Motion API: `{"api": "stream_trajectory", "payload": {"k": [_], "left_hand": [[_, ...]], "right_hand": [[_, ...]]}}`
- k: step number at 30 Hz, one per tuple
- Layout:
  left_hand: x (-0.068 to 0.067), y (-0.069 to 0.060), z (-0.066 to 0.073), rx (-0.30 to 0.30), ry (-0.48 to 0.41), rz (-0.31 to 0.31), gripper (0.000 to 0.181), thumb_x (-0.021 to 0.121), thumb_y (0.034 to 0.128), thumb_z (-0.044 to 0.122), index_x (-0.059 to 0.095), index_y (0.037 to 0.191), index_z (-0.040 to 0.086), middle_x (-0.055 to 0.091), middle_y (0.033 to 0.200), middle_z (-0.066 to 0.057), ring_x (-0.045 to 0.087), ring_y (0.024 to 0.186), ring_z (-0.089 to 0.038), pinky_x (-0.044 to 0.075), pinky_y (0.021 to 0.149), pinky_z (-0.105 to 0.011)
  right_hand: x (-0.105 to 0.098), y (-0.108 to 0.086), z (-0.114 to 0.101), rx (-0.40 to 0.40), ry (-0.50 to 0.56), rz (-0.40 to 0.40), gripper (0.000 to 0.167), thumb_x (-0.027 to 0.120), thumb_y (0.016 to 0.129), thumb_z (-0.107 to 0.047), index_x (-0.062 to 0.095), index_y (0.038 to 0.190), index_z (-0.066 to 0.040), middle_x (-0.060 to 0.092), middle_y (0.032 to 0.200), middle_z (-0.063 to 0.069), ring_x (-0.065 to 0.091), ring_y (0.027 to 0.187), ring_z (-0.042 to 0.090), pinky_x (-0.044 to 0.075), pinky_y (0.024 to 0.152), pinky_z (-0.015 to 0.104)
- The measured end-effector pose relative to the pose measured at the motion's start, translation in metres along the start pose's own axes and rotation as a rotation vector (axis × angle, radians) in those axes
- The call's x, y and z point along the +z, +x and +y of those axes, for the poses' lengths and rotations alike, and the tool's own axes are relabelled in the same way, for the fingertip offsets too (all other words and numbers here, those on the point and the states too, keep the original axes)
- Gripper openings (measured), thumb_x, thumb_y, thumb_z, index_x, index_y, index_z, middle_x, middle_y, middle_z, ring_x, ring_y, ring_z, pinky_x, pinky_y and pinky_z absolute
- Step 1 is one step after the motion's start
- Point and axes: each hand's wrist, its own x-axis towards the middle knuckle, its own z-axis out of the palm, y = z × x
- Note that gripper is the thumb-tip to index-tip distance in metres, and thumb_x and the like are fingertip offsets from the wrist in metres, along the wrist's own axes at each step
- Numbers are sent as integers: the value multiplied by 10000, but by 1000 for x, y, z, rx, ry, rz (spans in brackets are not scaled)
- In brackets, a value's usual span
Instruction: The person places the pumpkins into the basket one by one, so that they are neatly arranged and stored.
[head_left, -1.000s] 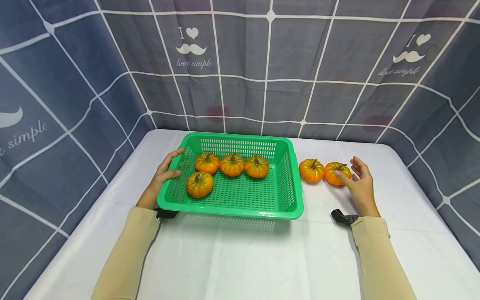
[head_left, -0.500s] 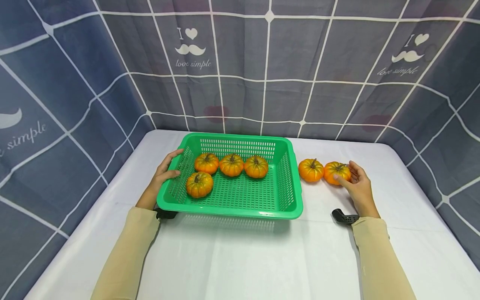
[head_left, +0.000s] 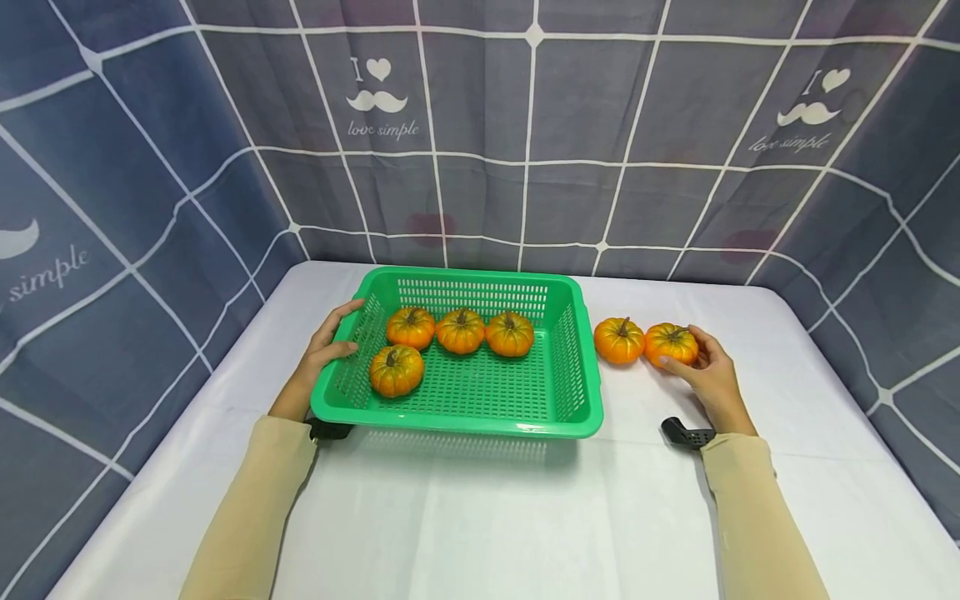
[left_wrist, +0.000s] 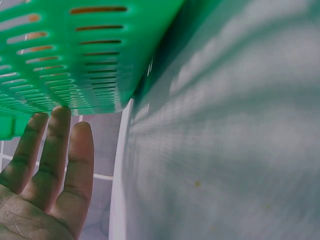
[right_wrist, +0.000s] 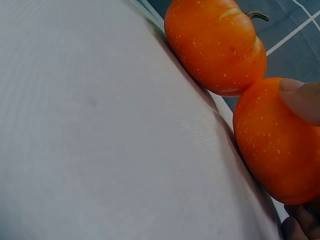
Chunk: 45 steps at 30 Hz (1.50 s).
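A green plastic basket [head_left: 480,425] with slotted walls holds several small orange pumpkins, among them a front-left pumpkin [head_left: 397,371]. At the basket's left side, my left hand [head_left: 318,362] touches the rim with thumb and index finger; in the left wrist view the other fingers [left_wrist: 52,155] extend fairly straight beside the slotted wall. Right of the basket, two more pumpkins sit side by side, touching. My right hand [head_left: 712,379] grips the outer pumpkin [head_left: 670,343], thumb on its near side and fingers round its right side. The inner pumpkin [head_left: 619,340] stands between it and the basket.
A white cloth covers the table [head_left: 480,517]. Grey checked curtains [head_left: 480,200] with white lines hang behind the table and along both sides. A black wrist device [head_left: 686,435] sits at the right cuff, and another [head_left: 330,429] at the left.
My right hand has lowered and drawn in to the left, its fingers and thumb closing around the outer pumpkin. The left hand stays at the basket, and the pumpkins have not visibly moved.
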Motion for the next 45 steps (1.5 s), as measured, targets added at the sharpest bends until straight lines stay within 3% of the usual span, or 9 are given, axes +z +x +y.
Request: {"api": "stream_trajectory", "payload": {"k": [5, 15, 22, 27, 31, 34, 38, 45], "left_hand": [[-1, -1, 2, -9, 28, 9, 685, 432, 943, -96, 510, 1578, 148, 609, 1466, 13, 639, 1213, -121, 551, 935, -218], [-2, -1, 2, -14, 54, 16, 687, 440, 939, -83, 494, 1591, 128, 590, 1485, 33, 621, 1237, -115, 539, 951, -214], [-2, 0, 0, 15, 33, 4, 692, 438, 927, -104, 510, 1579, 117, 605, 1468, 24, 635, 1205, -114, 542, 945, -213], [-2, 0, -3, 34, 39, -2, 695, 443, 914, -107, 529, 1567, 114, 589, 1479, 62, 603, 1252, -85, 512, 984, -203], [-3, 2, -6, 97, 81, -13, 695, 453, 899, -115, 512, 1572, 51, 575, 1510, 73, 587, 1279, -74, 481, 1003, -191], [-3, 3, -6, 113, 68, -25, 694, 449, 900, -115, 503, 1576, 35, 586, 1503, 53, 610, 1243, -95, 504, 975, -197], [-3, 2, -6, 100, 86, -16, 693, 450, 900, -107, 510, 1574, 44, 576, 1505, 69, 587, 1274, -80, 481, 1002, -192], [-3, 2, -6, 90, 66, -16, 692, 450, 902, -110, 507, 1574, 41, 592, 1497, 49, 613, 1243, -98, 504, 981, -200]], "right_hand": [[2, 0, -1, 4, -5, 19, 888, 747, 1033, -130, 198, 1721, -15, 286, 1705, 282, 378, 1517, 249, 355, 1186, 184], [4, 4, 1, 19, 34, 90, 872, 755, 1012, -61, 246, 1719, -41, 356, 1652, 179, 448, 1370, 86, 376, 1163, 166], [4, 2, 0, 31, 89, 177, 846, 755, 1010, -74, 290, 1717, -79, 335, 1718, 146, 450, 1374, 111, 381, 1151, 157], [5, -2, -3, -21, 176, 216, 825, 790, 977, -49, 365, 1684, -65, 401, 1659, 110, 484, 1316, 97, 423, 1082, 122], [7, -3, -4, -94, 313, 249, 733, 791, 938, 50, 499, 1599, -75, 506, 1521, 11, 523, 1241, 72, 465, 983, 90], [8, -3, -6, -137, 399, 258, 669, 771, 916, 120, 570, 1522, -81, 545, 1424, -46, 547, 1212, 79, 486, 942, 82], [10, -3, -9, -173, 430, 266, 625, 750, 907, 159, 602, 1470, -69, 565, 1368, -74, 561, 1195, 83, 490, 934, 88], [12, -4, -18, -228, 393, 280, 607, 726, 908, 177, 613, 1462, -44, 584, 1360, -56, 566, 1201, 102, 465, 957, 143]]}}
